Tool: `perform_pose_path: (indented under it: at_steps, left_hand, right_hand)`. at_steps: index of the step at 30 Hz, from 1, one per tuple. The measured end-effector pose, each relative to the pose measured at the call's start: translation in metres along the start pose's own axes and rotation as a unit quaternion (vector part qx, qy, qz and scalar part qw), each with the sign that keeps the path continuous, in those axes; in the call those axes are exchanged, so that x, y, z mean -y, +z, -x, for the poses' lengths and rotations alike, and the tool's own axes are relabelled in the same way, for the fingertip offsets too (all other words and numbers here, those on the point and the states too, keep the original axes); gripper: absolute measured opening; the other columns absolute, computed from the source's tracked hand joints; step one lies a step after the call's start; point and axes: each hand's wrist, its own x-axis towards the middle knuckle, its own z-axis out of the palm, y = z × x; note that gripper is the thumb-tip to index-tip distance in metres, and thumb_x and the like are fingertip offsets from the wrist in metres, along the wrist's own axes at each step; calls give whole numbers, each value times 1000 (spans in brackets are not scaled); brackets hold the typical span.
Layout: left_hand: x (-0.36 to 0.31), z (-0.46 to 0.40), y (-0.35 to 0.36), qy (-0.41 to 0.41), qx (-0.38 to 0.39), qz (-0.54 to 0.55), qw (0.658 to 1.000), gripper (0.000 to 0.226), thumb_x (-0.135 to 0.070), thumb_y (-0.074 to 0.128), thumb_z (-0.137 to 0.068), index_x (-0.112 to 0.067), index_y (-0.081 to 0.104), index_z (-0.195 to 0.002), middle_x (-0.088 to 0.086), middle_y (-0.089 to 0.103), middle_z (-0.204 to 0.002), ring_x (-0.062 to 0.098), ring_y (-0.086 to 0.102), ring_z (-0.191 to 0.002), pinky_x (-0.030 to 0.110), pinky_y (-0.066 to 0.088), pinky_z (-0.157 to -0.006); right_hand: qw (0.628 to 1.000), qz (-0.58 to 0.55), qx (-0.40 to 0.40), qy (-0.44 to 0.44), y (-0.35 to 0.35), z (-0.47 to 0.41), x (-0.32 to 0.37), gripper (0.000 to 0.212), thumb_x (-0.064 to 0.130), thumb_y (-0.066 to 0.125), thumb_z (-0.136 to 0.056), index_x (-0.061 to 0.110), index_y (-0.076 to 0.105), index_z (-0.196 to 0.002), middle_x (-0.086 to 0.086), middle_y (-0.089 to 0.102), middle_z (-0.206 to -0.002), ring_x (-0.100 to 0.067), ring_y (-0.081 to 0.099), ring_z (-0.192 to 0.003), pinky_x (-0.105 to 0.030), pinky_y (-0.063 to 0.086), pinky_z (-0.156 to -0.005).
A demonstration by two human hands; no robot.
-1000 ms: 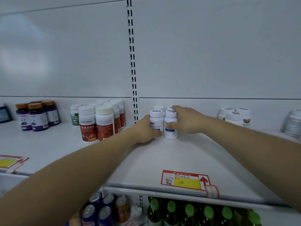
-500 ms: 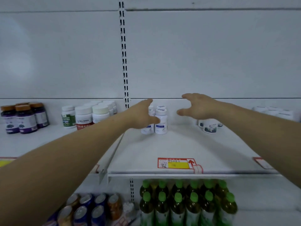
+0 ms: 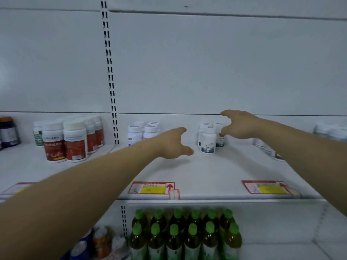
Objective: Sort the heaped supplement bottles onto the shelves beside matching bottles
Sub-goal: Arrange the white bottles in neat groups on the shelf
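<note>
On the white shelf [image 3: 216, 171] stand several small white bottles with blue labels [image 3: 135, 135], near the slotted upright. To their right is a cluster of white bottles with dark pictured labels [image 3: 208, 140]. My left hand [image 3: 172, 144] hovers between the two groups, fingers spread, holding nothing. My right hand [image 3: 238, 124] hangs just right of and above the pictured-label cluster, fingers loosely bent and holding nothing; it hides part of the rear bottles.
Red-labelled white bottles [image 3: 64, 141] and a green-labelled one [image 3: 38, 135] stand on the left shelf, with a dark purple bottle [image 3: 8, 132] at the far left. More white jars [image 3: 332, 131] sit at the right. Green-capped drink bottles [image 3: 184, 233] and cans [image 3: 101, 241] fill the shelf below.
Both hands let go of the blue-labelled bottles and moved right. The view shifted right too, so the pictured-label cluster now sits between my hands.
</note>
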Motion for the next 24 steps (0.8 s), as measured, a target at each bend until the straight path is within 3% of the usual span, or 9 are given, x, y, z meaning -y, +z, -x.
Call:
perform_pose_path:
  at_steps: [5,10,15,19,24]
  left_hand:
    - [-38,-46,29,-60,-13,85,995,92,-40,65,-85,-17,5,-152,5,25,-154,24,34,-136,27,31,-97]
    - [-48,-74,57,-94,-37,202,974,75,-25,73,-78,-20,30,-139,2,51,-130,21,53,-112,32,44,-93]
    - [-46,-82,68,-84,-63,194,975,66,-18,70,-80,-21,35,-137,-4,54,-120,17,52,-104,27,40,-88]
    - [-42,-85,66,-92,-61,179,978,65,-18,71,-79,-21,39,-135,-1,56,-125,20,54,-108,32,43,-95]
    - [-38,-87,64,-88,-57,164,981,68,-21,73,-77,-22,39,-136,-1,56,-125,22,54,-111,38,42,-101]
  right_hand:
    - [998,15,45,-46,21,-28,-36,77,38,64,-84,21,25,-149,-8,35,-149,-27,39,-132,-33,36,-101]
    - [994,-18,51,-97,39,-47,-49,70,32,63,-87,21,26,-145,-11,44,-134,-28,48,-114,-34,41,-91]
    - [991,-42,26,-123,48,-55,-53,59,27,60,-90,19,29,-139,-12,51,-117,-25,49,-96,-33,40,-77]
    - [991,-55,6,-123,49,-58,-55,54,25,59,-90,17,32,-136,-7,49,-103,-24,49,-90,-31,36,-72]
    - [992,-46,-3,-121,52,-63,-55,58,26,58,-91,18,31,-141,-14,48,-120,-30,51,-104,-32,40,-81]
